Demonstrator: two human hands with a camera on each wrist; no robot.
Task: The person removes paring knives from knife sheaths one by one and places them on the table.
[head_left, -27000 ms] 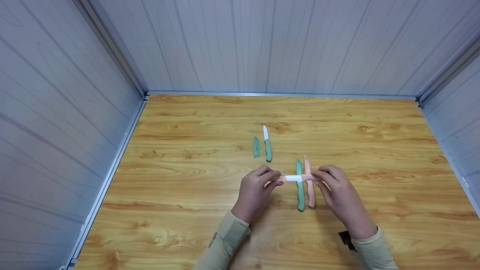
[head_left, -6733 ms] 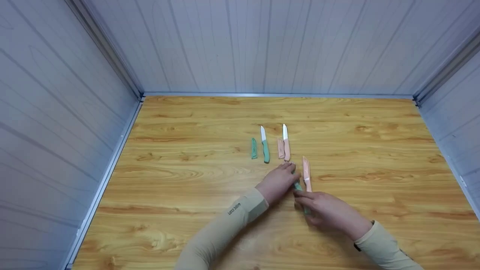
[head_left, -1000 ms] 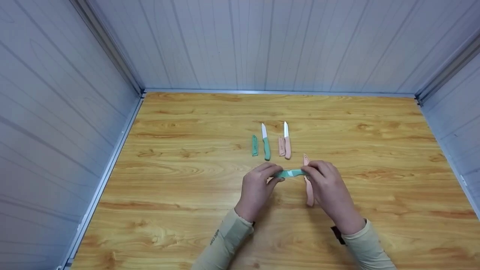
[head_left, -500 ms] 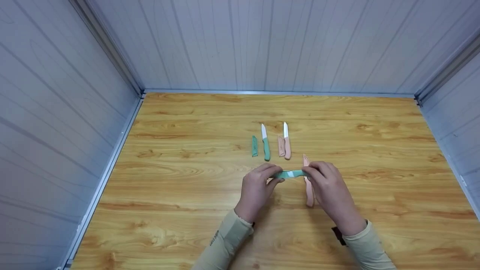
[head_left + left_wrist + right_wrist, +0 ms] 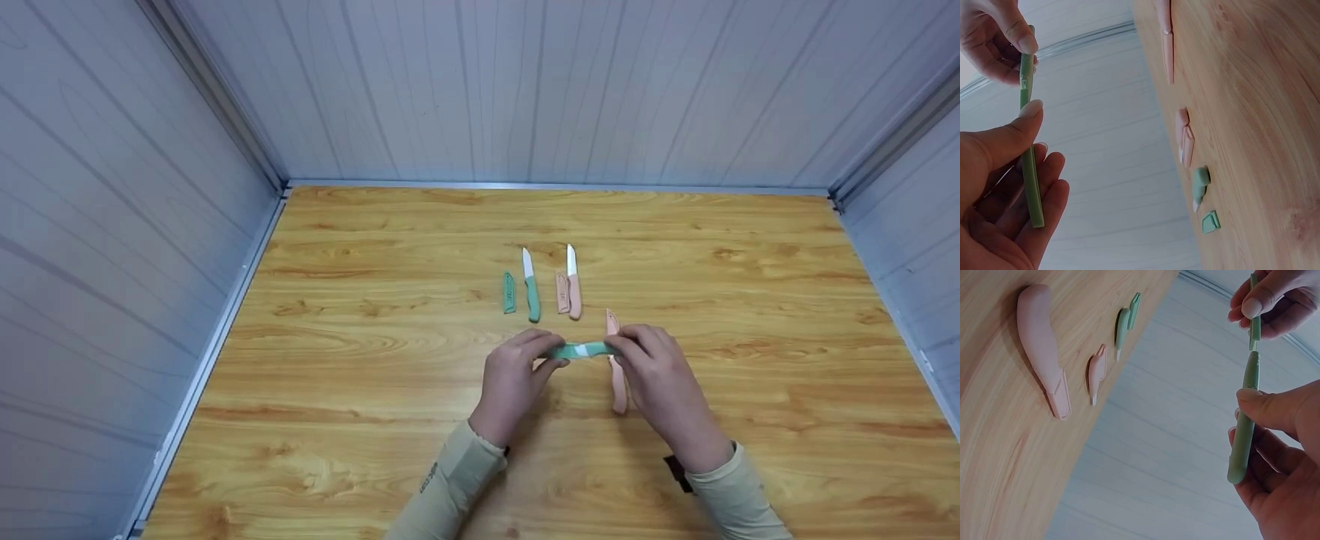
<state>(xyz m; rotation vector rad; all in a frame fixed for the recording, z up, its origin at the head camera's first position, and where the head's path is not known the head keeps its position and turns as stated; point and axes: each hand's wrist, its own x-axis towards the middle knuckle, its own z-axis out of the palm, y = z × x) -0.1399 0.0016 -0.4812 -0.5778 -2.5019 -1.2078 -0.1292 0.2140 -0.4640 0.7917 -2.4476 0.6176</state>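
Level above the table, a green paring knife [image 5: 598, 349] is held crosswise between the two hands, its blade partly inside a green sheath [image 5: 561, 350]. A short strip of white blade shows between sheath and handle. My left hand [image 5: 511, 382] pinches the sheath between thumb and fingers. At the other end, my right hand [image 5: 664, 386] grips the handle, thumb along its side in the right wrist view. Under the right hand's fingers lies a pink sheathed knife [image 5: 619, 390] on the table, partly covered by the hand in the head view.
Farther back on the wooden table [image 5: 375, 300] lie a bare green knife [image 5: 532, 296] beside its green sheath [image 5: 509, 292], and a bare pink knife [image 5: 574, 296] beside its pink sheath [image 5: 562, 294]. Pale panel walls [image 5: 480, 97] enclose the back and sides.
Earlier, the hands held a pink knife; it now lies at the back beside its sheath. The green knife was since lifted off the table. Over the last second the hands barely move.
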